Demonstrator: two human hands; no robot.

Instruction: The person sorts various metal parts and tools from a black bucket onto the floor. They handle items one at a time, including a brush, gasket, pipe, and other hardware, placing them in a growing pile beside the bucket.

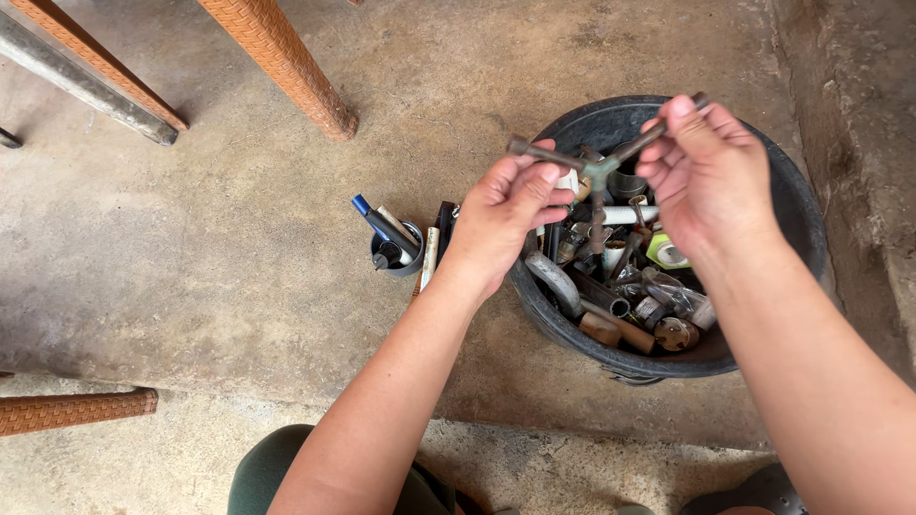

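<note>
Both hands grip a three-armed wrench (599, 172) over the black bucket (801, 215) below: left hand (510, 205) closed on one arm, right hand (706, 167) pinching another, holding it level between them

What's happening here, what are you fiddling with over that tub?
A person holds a three-armed metal wrench in both hands over a black tub of metal odds and ends. The left hand grips one arm, the right hand another. A small cup of pens stands on the concrete floor beside it.

Rusty three-armed wrench (599, 172) held level above bucket (801, 215).
</note>
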